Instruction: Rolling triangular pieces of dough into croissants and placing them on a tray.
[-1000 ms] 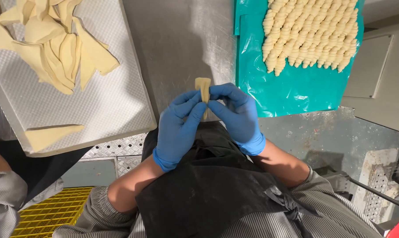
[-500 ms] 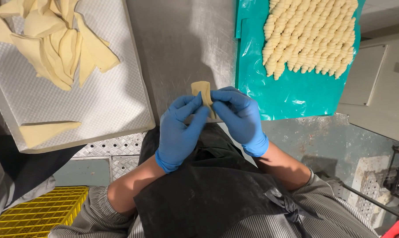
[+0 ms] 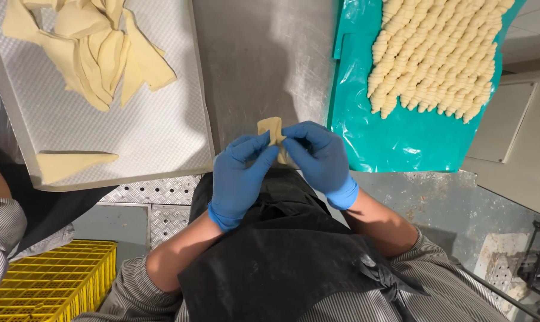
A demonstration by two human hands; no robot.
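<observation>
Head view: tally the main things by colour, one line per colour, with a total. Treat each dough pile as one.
Blue: 2, the gloved left hand and right hand
Teal: 1, the plastic sheet
Yellow: 1, the crate
White: 1, the tray
Cream: 4, the held dough piece, the loose triangles pile, the single triangle, the rolled dough rows
Total: 9

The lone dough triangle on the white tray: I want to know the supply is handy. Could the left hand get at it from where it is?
Probably yes. The dough triangle lies near the tray's front edge with nothing on top, and bare tray separates it from the left hand. That hand is pinching the dough piece with the right hand, so it must let go.
</observation>
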